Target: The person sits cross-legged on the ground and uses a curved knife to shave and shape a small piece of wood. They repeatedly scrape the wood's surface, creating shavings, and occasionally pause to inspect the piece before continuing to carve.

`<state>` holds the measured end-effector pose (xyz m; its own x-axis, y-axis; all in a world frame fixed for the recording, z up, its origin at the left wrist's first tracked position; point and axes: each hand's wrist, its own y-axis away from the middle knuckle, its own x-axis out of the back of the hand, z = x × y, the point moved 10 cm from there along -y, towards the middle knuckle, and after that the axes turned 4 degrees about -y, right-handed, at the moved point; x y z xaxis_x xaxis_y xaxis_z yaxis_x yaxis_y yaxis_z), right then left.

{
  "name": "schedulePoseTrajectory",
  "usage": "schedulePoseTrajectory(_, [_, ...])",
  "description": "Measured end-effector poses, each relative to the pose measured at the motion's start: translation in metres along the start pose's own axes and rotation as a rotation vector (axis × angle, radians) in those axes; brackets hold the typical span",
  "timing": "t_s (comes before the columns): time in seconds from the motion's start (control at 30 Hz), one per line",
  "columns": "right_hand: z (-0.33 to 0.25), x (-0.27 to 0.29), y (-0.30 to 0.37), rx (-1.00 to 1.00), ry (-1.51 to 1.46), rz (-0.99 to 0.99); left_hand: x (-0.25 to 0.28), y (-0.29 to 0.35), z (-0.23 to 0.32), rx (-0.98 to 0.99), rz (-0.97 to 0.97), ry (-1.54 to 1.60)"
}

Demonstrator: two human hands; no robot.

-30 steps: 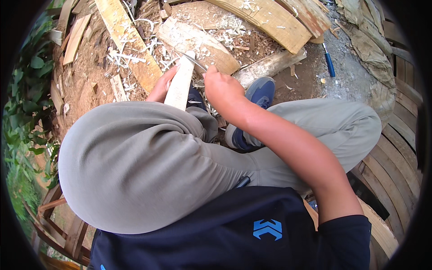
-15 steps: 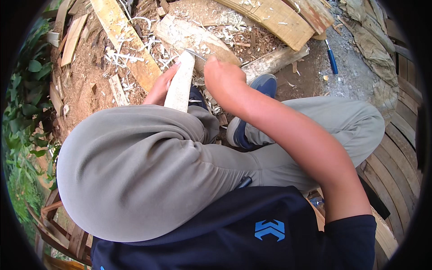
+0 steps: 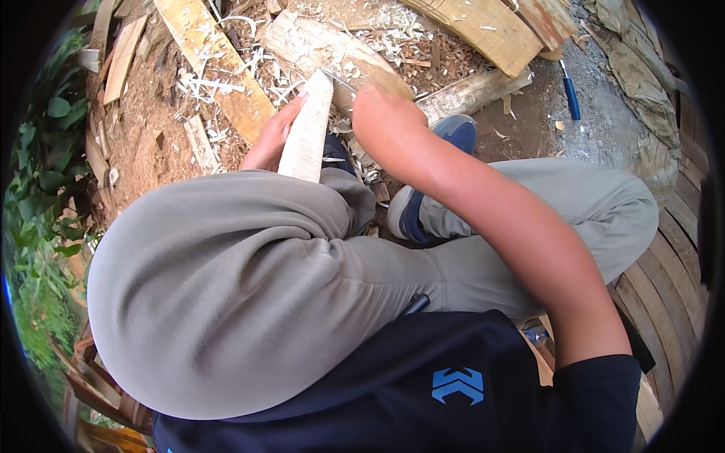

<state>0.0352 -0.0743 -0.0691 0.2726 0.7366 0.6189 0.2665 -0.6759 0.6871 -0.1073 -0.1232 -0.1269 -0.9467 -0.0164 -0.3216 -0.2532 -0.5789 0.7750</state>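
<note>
A pale, peeled piece of wood [image 3: 306, 136] slants up from beside my bent knee, its far end narrower. My left hand [image 3: 279, 136] grips it from the left side, with most of the fingers hidden behind the wood. On the other side my right hand [image 3: 381, 113] is closed in a fist on a knife, whose handle is covered by the fingers. The thin metal blade [image 3: 340, 81] reaches left from the fist to the wood's far end and appears to touch it.
Beyond my hands lies a thick log [image 3: 340, 53] strewn with shavings. A long yellowish plank [image 3: 219, 72] is at its left, and a wide board [image 3: 483, 34] at the far right. A blue-handled tool [image 3: 571, 98] rests on grey ground. Wooden slats [image 3: 664, 272] curve along the right.
The view has shifted slightly, so the ground things sit a little further right. Both hands keep their grip, and the blade stays at the wood's far end.
</note>
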Motion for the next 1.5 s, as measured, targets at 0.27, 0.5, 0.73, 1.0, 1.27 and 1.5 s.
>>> schedulePoseTrajectory(0.27, [-0.009, 0.009, 0.02, 0.018, 0.02, -0.058, 0.006, 0.004, 0.005, -0.031, 0.078, -0.131])
schedulePoseTrajectory(0.5, [-0.011, 0.003, -0.01, 0.001, -0.003, -0.019, 0.005, 0.008, 0.004, 0.003, 0.034, -0.01])
schedulePoseTrajectory(0.73, [0.0, 0.007, 0.016, -0.025, 0.005, 0.02, -0.001, 0.001, -0.005, 0.061, 0.017, 0.104])
schedulePoseTrajectory(1.0, [0.008, 0.041, -0.003, 0.057, 0.056, 0.06, 0.003, 0.002, -0.009, 0.098, 0.025, 0.097])
schedulePoseTrajectory(1.27, [0.089, 0.108, 0.001, -0.191, 0.134, 0.083, -0.004, 0.014, 0.006, 0.014, 0.022, -0.066])
schedulePoseTrajectory(1.5, [0.108, 0.186, 0.006, -0.16, 0.092, 0.29, 0.033, 0.011, 0.052, -0.465, 0.245, 0.145])
